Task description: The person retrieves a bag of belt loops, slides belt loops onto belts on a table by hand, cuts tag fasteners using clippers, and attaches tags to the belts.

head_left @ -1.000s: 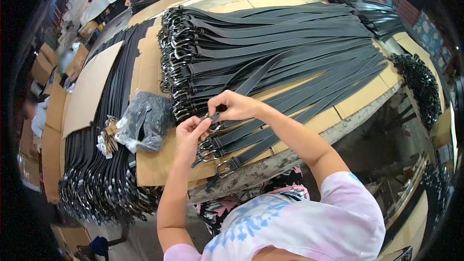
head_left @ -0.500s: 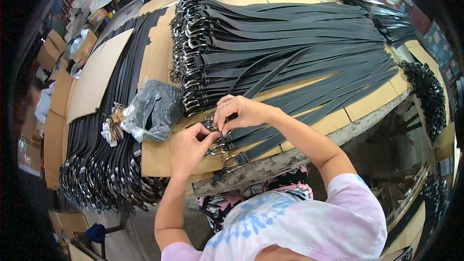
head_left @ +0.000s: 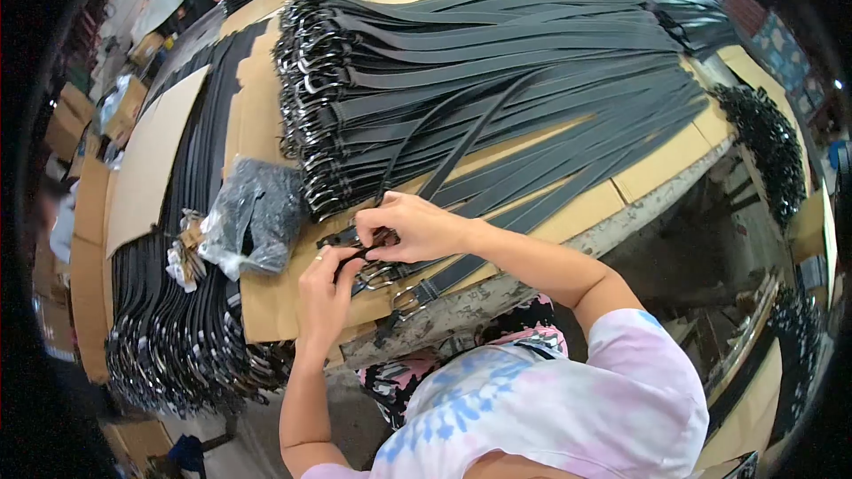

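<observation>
Near the table's front edge, my left hand [head_left: 325, 288] pinches a narrow dark part of a black belt [head_left: 353, 259] between thumb and fingers. My right hand [head_left: 415, 229] is closed on the same belt just to the right, its fingertips almost meeting the left ones. Fingers hide most of the held part. Below my right hand lies a belt with a metal buckle [head_left: 382, 279], and another belt's buckle [head_left: 406, 302] rests nearer the table edge. Black straps stretch away to the right from these buckles.
A large stack of black belts [head_left: 497, 35] lies behind my hands, buckles to the left. Left of my hands sits a clear plastic bag [head_left: 257, 213] with dark contents. More straps hang at the left under a cardboard sheet [head_left: 160, 160]. Small black parts [head_left: 763, 146] are heaped at right.
The view has shifted, so the table appears farther left. Both hands stay together at the buckle ends; a dark strip now shows between their fingertips.
</observation>
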Demonstrator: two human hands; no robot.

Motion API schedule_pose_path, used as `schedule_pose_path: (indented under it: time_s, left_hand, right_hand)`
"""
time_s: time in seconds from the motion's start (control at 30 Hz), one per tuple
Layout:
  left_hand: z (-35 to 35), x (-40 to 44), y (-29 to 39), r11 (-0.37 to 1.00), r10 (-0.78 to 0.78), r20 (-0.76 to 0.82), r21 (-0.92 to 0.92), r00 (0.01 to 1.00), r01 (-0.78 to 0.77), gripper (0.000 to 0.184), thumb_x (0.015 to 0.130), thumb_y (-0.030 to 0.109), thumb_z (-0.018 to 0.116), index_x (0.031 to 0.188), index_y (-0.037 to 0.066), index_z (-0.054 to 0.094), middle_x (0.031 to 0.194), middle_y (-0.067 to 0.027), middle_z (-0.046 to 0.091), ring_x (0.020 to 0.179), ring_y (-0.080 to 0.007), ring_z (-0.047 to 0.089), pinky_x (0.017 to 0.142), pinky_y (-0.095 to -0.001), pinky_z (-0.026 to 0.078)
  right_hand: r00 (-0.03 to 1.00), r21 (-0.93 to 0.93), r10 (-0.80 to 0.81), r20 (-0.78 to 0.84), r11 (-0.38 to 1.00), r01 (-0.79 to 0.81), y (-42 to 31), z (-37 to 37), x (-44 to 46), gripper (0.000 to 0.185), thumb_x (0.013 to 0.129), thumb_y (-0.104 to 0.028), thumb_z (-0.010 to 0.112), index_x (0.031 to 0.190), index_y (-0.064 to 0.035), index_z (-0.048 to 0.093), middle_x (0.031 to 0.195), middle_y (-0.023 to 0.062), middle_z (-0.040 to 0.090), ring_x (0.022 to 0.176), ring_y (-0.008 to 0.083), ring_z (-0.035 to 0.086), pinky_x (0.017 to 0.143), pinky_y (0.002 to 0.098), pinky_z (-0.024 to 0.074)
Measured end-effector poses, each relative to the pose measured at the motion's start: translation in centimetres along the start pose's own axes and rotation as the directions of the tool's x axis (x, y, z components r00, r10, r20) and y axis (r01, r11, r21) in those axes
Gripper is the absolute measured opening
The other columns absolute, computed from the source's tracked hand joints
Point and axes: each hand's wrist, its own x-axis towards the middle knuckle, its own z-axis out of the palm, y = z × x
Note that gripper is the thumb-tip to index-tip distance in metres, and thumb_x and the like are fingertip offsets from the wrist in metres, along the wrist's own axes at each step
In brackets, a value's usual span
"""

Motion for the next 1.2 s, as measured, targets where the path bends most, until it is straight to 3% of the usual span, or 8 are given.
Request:
schedule_pose_path:
  time_s: [0.53, 0.67, 0.7, 0.77, 0.87, 1.0, 1.13, 1.2]
  left_hand:
    - [0.2, 0.3, -0.3, 0.978, 0.138, -0.003, 0.156, 0.990, -0.136, 0.008, 0.081, 0.001, 0.062, 0.087, -0.002, 0.058, 0.075, -0.0147, 0.057, 0.065, -0.0295, 0.056, 0.057, -0.0346, 0.042]
    - [-0.9, 1.0, -0.4, 0.979, 0.153, -0.135, 0.158, 0.979, -0.131, 0.005, 0.082, 0.002, 0.062, 0.085, -0.002, 0.060, 0.071, -0.0124, 0.056, 0.061, -0.0230, 0.056, 0.055, -0.0313, 0.042]
    - [-1.3, 1.1, -0.1, 0.997, 0.062, -0.134, 0.048, 0.989, -0.056, 0.006, 0.083, 0.002, 0.062, 0.086, -0.002, 0.061, 0.069, -0.0095, 0.057, 0.060, -0.0180, 0.055, 0.055, -0.0286, 0.041]
    - [-2.3, 0.9, 0.0, 0.960, -0.185, -0.015, -0.216, 0.983, 0.177, 0.009, 0.085, 0.004, 0.061, 0.088, -0.004, 0.064, 0.068, -0.0015, 0.058, 0.059, -0.0062, 0.051, 0.054, -0.0214, 0.039]
    - [-4.6, 0.4, 2.3, 0.923, -0.232, 0.194, -0.267, 0.953, 0.278, 0.009, 0.086, 0.003, 0.060, 0.087, -0.005, 0.064, 0.068, -0.0004, 0.058, 0.059, -0.0060, 0.051, 0.053, -0.0209, 0.039]
    - [-7.9, -1.0, 0.3, 0.890, -0.322, 0.134, -0.294, 0.937, 0.348, 0.009, 0.085, 0.004, 0.061, 0.089, -0.003, 0.064, 0.064, 0.0002, 0.056, 0.055, -0.0045, 0.048, 0.048, -0.0193, 0.035]
    - [-12.8, -2.5, -4.8, 0.857, -0.240, 0.168, -0.425, 0.956, 0.290, 0.009, 0.084, 0.007, 0.060, 0.087, -0.001, 0.063, 0.062, 0.0008, 0.054, 0.047, -0.0028, 0.043, 0.043, -0.0175, 0.028]
    - [-13.9, -3.1, -6.0, 0.869, -0.304, 0.114, -0.373, 0.946, 0.325, 0.011, 0.086, 0.010, 0.057, 0.080, 0.002, 0.060, 0.058, 0.0044, 0.046, 0.047, -0.0016, 0.038, 0.041, -0.0178, 0.025]
  right_hand:
    - [0.991, -0.105, -0.084, -0.107, 0.992, 0.073, 0.3, 1.9, -1.2, 0.018, 0.072, -0.008, 0.068, 0.082, -0.0120, 0.054, 0.074, 0.0013, 0.060, 0.077, 0.0207, 0.057, 0.080, 0.0336, 0.0368]
    - [0.771, -0.089, -0.031, -0.636, 0.996, -0.033, -1.3, 2.7, -2.8, 0.019, 0.077, -0.008, 0.071, 0.087, -0.0069, 0.055, 0.081, 0.0056, 0.057, 0.087, 0.0265, 0.056, 0.084, 0.0390, 0.0409]
    - [0.695, 0.405, 0.347, -0.629, 0.910, -0.088, -0.3, 4.1, -4.0, 0.020, 0.080, -0.014, 0.070, 0.090, -0.0057, 0.055, 0.082, 0.0058, 0.057, 0.088, 0.0248, 0.057, 0.083, 0.0392, 0.0428]
    - [0.516, 0.964, 0.844, -0.148, 0.240, -0.115, 0.6, 3.4, -5.5, 0.033, 0.093, -0.033, 0.056, 0.103, -0.0021, 0.051, 0.090, 0.0112, 0.059, 0.093, 0.0239, 0.059, 0.082, 0.0380, 0.0473]
    - [0.651, 0.964, 0.743, -0.156, -0.030, 0.265, 0.7, -3.5, -6.1, 0.042, 0.097, -0.039, 0.043, 0.112, 0.0003, 0.046, 0.104, 0.0190, 0.059, 0.098, 0.0303, 0.059, 0.085, 0.0386, 0.0489]
    - [0.299, 0.756, 0.782, -0.547, 0.308, 0.577, 5.4, -17.1, -10.6, 0.041, 0.099, -0.026, 0.035, 0.113, 0.0116, 0.041, 0.115, 0.0278, 0.052, 0.102, 0.0361, 0.056, 0.090, 0.0457, 0.0486]
    - [0.194, 0.574, 0.549, -0.813, 0.702, 0.421, 1.6, -28.6, -14.2, 0.035, 0.096, -0.013, 0.034, 0.110, 0.0177, 0.041, 0.113, 0.0306, 0.053, 0.099, 0.0359, 0.058, 0.088, 0.0455, 0.0499]
    - [0.252, 0.181, 0.166, -0.953, 0.983, 0.036, -1.6, -32.3, -16.1, 0.026, 0.092, -0.011, 0.046, 0.098, 0.0114, 0.058, 0.101, 0.0227, 0.063, 0.092, 0.0288, 0.062, 0.086, 0.0351, 0.0514]
